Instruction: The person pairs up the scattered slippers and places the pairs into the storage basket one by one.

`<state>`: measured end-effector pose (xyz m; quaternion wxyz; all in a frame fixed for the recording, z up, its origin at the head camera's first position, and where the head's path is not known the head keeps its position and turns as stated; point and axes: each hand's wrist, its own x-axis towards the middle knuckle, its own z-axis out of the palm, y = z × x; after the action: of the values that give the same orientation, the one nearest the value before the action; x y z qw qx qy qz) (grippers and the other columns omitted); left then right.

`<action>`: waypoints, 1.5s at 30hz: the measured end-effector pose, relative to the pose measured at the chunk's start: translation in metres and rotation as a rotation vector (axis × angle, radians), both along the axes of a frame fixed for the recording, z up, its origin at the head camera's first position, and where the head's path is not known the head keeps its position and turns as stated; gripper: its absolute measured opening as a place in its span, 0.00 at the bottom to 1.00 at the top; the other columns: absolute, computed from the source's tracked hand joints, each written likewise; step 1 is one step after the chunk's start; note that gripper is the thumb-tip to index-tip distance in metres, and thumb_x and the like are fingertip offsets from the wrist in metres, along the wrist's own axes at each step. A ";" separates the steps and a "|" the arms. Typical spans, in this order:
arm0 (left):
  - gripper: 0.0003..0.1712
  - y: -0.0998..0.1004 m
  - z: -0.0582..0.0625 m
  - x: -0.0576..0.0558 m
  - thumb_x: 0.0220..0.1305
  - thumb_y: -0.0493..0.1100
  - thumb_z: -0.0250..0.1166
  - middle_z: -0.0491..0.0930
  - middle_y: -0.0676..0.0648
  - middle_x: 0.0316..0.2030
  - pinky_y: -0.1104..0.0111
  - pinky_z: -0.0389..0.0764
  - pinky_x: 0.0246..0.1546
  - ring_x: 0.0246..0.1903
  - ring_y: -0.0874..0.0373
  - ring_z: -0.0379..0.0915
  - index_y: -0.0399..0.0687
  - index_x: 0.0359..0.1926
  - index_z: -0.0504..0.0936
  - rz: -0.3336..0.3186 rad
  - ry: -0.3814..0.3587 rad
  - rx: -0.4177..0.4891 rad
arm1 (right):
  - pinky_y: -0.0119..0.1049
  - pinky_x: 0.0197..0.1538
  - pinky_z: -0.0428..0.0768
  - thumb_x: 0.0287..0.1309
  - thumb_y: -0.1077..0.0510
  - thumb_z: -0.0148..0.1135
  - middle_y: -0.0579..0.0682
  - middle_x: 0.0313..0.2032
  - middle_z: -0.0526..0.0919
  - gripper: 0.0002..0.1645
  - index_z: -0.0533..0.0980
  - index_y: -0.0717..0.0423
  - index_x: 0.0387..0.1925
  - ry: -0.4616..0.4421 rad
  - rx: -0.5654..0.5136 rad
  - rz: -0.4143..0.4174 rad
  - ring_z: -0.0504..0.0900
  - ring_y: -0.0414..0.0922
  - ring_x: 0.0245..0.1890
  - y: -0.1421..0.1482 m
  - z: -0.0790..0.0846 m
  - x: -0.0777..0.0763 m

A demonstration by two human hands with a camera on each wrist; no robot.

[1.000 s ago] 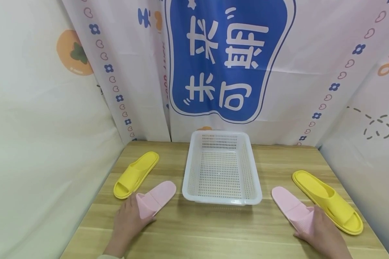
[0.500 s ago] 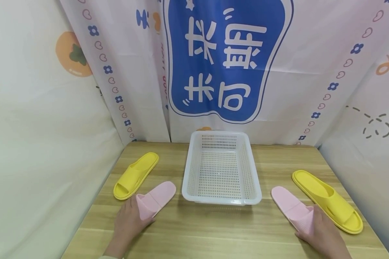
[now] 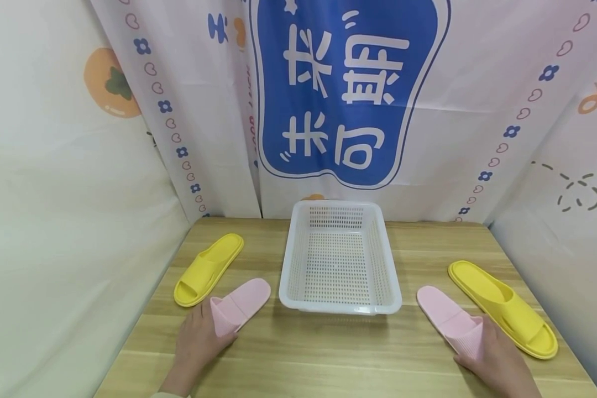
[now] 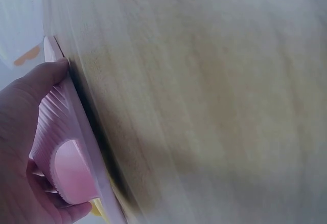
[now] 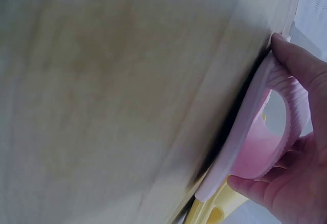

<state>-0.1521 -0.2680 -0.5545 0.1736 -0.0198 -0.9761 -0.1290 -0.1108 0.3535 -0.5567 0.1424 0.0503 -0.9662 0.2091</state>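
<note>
White printed cloth (image 3: 219, 121) lined the far side and both flanks of a wood-grain tabletop (image 3: 328, 354). On it were a left pink slipper (image 3: 246, 301) and a right pink slipper (image 3: 443, 312), well apart, each with its heel end angled inward and away from the head camera.

The left hand (image 3: 197, 340) gripped the left pink slipper around its ribbed strap, thumb on the inner edge of the sole, fingers bent round the outer side. The right hand (image 3: 502, 354) held the right pink slipper in matching fashion. Dark shadow ran along both soles in the wrist views; whether they rested fully on the tabletop could not be determined.

Outside the pink pair lay a left yellow slipper (image 3: 211, 268) and a right yellow slipper (image 3: 507, 312), toe openings toward the head camera. The latter was just beside the right hand. Farther back, between the two sides, a white perforated basket (image 3: 328, 307) stood upright near the cloth. Behind it, a blue panel (image 3: 334, 105) bore white characters turned sideways.
</note>
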 end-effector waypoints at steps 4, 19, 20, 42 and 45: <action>0.65 -0.001 0.000 -0.001 0.28 0.64 0.80 0.73 0.32 0.40 0.45 0.77 0.38 0.39 0.36 0.72 0.26 0.59 0.63 0.000 0.000 -0.002 | 0.56 0.37 0.75 0.17 0.43 0.87 0.65 0.42 0.76 0.61 0.64 0.68 0.52 0.017 -0.005 -0.002 0.76 0.56 0.35 0.001 0.002 0.000; 0.66 -0.005 0.005 0.000 0.25 0.63 0.81 0.74 0.32 0.40 0.44 0.77 0.37 0.39 0.35 0.73 0.27 0.60 0.63 -0.026 0.087 -0.005 | 0.56 0.35 0.73 0.13 0.47 0.88 0.65 0.40 0.76 0.63 0.64 0.69 0.53 0.102 0.003 -0.014 0.76 0.58 0.34 -0.002 0.015 0.000; 0.66 -0.005 0.005 0.000 0.25 0.63 0.81 0.74 0.32 0.40 0.44 0.77 0.37 0.39 0.36 0.73 0.27 0.61 0.63 -0.029 0.095 -0.005 | 0.56 0.35 0.73 0.13 0.48 0.88 0.65 0.39 0.76 0.63 0.64 0.69 0.53 0.114 0.001 -0.013 0.76 0.59 0.34 -0.002 0.016 0.000; 0.67 -0.011 0.023 -0.014 0.25 0.61 0.81 0.73 0.27 0.48 0.43 0.78 0.39 0.41 0.33 0.73 0.23 0.62 0.64 -0.139 0.321 -0.021 | 0.65 0.38 0.71 0.16 0.53 0.85 0.71 0.46 0.71 0.66 0.61 0.75 0.59 0.233 0.031 0.008 0.72 0.68 0.39 0.001 0.039 -0.010; 0.67 -0.014 0.025 -0.019 0.25 0.62 0.80 0.73 0.26 0.47 0.44 0.78 0.38 0.40 0.33 0.73 0.22 0.61 0.64 -0.160 0.371 -0.032 | 0.66 0.37 0.71 0.16 0.53 0.85 0.72 0.47 0.70 0.66 0.60 0.75 0.59 0.242 0.040 0.012 0.71 0.69 0.39 0.002 0.044 -0.012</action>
<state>-0.1711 -0.2821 -0.5297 0.3394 -0.1236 -0.9247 -0.1207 -0.1227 0.3551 -0.5130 0.2555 0.0839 -0.9456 0.1832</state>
